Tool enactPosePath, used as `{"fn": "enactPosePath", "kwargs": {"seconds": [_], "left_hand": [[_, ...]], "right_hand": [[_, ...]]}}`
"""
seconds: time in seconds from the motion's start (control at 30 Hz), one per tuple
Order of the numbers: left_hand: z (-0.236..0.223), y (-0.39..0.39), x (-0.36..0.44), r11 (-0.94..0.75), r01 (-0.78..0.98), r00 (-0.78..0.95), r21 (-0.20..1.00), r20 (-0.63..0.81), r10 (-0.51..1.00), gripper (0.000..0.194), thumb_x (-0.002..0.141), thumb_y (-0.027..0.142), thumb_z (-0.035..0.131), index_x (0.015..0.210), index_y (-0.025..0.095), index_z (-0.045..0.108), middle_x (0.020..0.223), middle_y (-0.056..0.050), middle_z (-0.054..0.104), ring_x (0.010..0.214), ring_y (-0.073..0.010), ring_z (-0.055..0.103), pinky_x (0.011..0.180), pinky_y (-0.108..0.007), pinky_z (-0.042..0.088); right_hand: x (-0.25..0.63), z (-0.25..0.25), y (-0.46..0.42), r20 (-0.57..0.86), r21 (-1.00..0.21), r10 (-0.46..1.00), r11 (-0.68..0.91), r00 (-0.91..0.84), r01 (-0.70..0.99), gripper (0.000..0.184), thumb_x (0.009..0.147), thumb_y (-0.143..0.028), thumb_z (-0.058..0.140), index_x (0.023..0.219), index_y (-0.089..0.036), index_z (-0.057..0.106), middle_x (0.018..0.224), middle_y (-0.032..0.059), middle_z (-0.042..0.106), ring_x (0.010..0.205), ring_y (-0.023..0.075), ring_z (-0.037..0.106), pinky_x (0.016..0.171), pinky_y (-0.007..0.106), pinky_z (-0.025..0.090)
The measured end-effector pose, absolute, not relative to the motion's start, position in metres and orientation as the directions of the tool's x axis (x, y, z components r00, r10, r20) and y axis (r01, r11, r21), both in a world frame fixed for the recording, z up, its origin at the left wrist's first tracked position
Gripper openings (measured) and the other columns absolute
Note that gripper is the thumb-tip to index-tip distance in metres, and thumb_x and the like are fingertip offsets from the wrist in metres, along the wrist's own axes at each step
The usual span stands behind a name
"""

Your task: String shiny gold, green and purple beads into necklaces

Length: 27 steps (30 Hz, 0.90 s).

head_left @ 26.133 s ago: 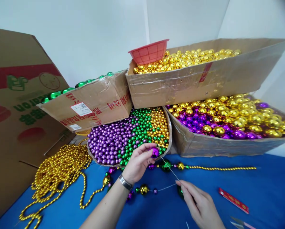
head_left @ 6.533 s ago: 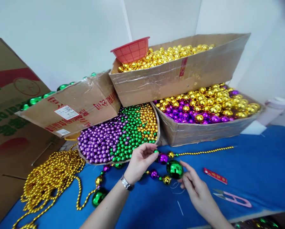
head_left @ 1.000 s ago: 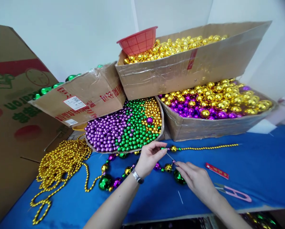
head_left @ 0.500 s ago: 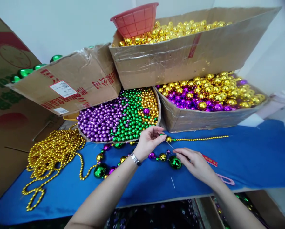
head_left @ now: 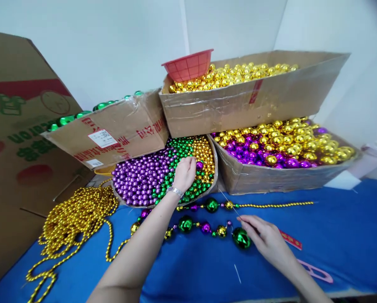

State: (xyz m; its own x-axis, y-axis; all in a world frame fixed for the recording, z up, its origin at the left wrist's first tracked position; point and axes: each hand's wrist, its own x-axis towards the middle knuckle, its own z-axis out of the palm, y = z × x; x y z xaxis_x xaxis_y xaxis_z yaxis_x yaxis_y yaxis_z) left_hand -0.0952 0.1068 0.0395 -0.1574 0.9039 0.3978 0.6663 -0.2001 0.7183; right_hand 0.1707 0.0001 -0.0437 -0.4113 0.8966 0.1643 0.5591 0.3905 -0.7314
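Dipping into the bin of small purple, green and gold beads, the left hand has its fingers bunched together, and you can't tell how far that grip is open or if it's got a bead. The right hand has its grip pinched shut on a long thin needle, with no bead showing on it. As for progress, a decent run of the bead strand is done and laid out on the blue worktop, near the right hand; what's left can't really be judged, but the thread is slack by the small purple bead. Looks-wise it's super shiny, mixed sizes of green, purple and gold, with a big green ball nearest the right hand.
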Motion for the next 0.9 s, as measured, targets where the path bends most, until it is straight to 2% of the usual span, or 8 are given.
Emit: {"fn": "enactPosePath", "kwargs": {"seconds": [0.13, 0.27, 0.33, 0.4, 0.5, 0.57, 0.7, 0.9], "left_hand": [[0.034, 0.129, -0.097, -0.226, 0.821, -0.024, 0.524, 0.427, 0.904, 0.034, 0.065, 0.033, 0.071, 0.093, 0.015, 0.063, 0.094, -0.012, 0.055, 0.104, -0.0322, 0.044, 0.092, -0.046, 0.034], [0.039, 0.122, -0.098, -0.264, 0.864, 0.067, 0.43, 0.42, 0.905, 0.033, 0.068, 0.038, 0.069, 0.092, 0.015, 0.063, 0.092, -0.011, 0.054, 0.099, -0.03, 0.046, 0.091, -0.046, 0.036], [0.045, 0.106, -0.099, -0.326, 0.798, 0.133, 0.507, 0.38, 0.915, 0.036, 0.073, 0.041, 0.065, 0.098, 0.016, 0.062, 0.094, -0.009, 0.055, 0.094, -0.0254, 0.05, 0.088, -0.042, 0.039], [0.049, 0.086, -0.099, -0.335, 0.602, 0.189, 0.724, 0.279, 0.942, 0.037, 0.076, 0.041, 0.063, 0.104, 0.017, 0.06, 0.097, -0.008, 0.058, 0.089, -0.0211, 0.054, 0.083, -0.036, 0.043], [0.047, 0.057, -0.099, -0.134, 0.208, 0.231, 0.969, 0.085, 0.969, 0.039, 0.076, 0.033, 0.066, 0.11, 0.017, 0.057, 0.101, -0.007, 0.06, 0.087, -0.0178, 0.058, 0.077, -0.031, 0.046], [0.042, 0.044, -0.098, -0.021, 0.026, 0.232, 0.999, 0.015, 0.973, 0.038, 0.074, 0.028, 0.068, 0.109, 0.017, 0.058, 0.101, -0.006, 0.06, 0.085, -0.0163, 0.059, 0.076, -0.029, 0.046], [0.033, 0.035, -0.1, 0.052, -0.217, 0.226, 0.975, -0.001, 0.974, 0.032, 0.073, 0.02, 0.068, 0.103, 0.019, 0.057, 0.093, -0.002, 0.058, 0.08, -0.0143, 0.06, 0.069, -0.024, 0.045], [0.03, 0.032, -0.099, 0.091, -0.284, 0.264, 0.954, -0.014, 0.965, 0.027, 0.074, 0.018, 0.066, 0.099, 0.017, 0.056, 0.087, -0.002, 0.057, 0.076, -0.0142, 0.06, 0.064, -0.023, 0.043]], "right_hand": [[0.164, -0.044, 0.001, 0.17, -0.736, 0.902, 0.385, -0.397, 0.558, 0.024, 0.094, -0.034, 0.041, 0.105, -0.025, 0.06, 0.107, 0.0023, 0.065, 0.098, 0.0176, 0.06, 0.084, 0.03, 0.046], [0.161, -0.04, 0.0, 0.199, -0.738, 0.907, 0.387, -0.37, 0.552, 0.024, 0.094, -0.034, 0.04, 0.103, -0.025, 0.061, 0.102, 0.0024, 0.065, 0.093, 0.0169, 0.061, 0.081, 0.028, 0.047], [0.16, -0.038, -0.001, 0.231, -0.736, 0.904, 0.404, -0.36, 0.543, 0.023, 0.095, -0.032, 0.04, 0.104, -0.025, 0.06, 0.1, 0.0026, 0.064, 0.09, 0.016, 0.061, 0.078, 0.027, 0.047], [0.16, -0.038, -0.002, 0.275, -0.727, 0.896, 0.432, -0.35, 0.534, 0.023, 0.095, -0.03, 0.041, 0.106, -0.024, 0.06, 0.099, 0.0027, 0.063, 0.088, 0.0151, 0.061, 0.076, 0.026, 0.047], [0.159, -0.04, -0.005, 0.347, -0.707, 0.871, 0.486, -0.348, 0.514, 0.022, 0.094, -0.026, 0.042, 0.108, -0.024, 0.059, 0.097, 0.003, 0.063, 0.086, 0.0142, 0.061, 0.074, 0.025, 0.046], [0.158, -0.041, -0.007, 0.383, -0.693, 0.855, 0.516, -0.349, 0.503, 0.022, 0.094, -0.024, 0.042, 0.109, -0.023, 0.059, 0.096, 0.0035, 0.063, 0.084, 0.0141, 0.061, 0.073, 0.024, 0.047], [0.156, -0.042, -0.009, 0.42, -0.657, 0.831, 0.556, -0.366, 0.509, 0.022, 0.094, -0.022, 0.042, 0.108, -0.021, 0.059, 0.093, 0.0044, 0.063, 0.08, 0.0144, 0.061, 0.069, 0.025, 0.047], [0.155, -0.041, -0.011, 0.419, -0.633, 0.818, 0.574, -0.393, 0.519, 0.024, 0.094, -0.02, 0.041, 0.11, -0.02, 0.059, 0.091, 0.0051, 0.062, 0.079, 0.0149, 0.061, 0.07, 0.027, 0.047]]}}
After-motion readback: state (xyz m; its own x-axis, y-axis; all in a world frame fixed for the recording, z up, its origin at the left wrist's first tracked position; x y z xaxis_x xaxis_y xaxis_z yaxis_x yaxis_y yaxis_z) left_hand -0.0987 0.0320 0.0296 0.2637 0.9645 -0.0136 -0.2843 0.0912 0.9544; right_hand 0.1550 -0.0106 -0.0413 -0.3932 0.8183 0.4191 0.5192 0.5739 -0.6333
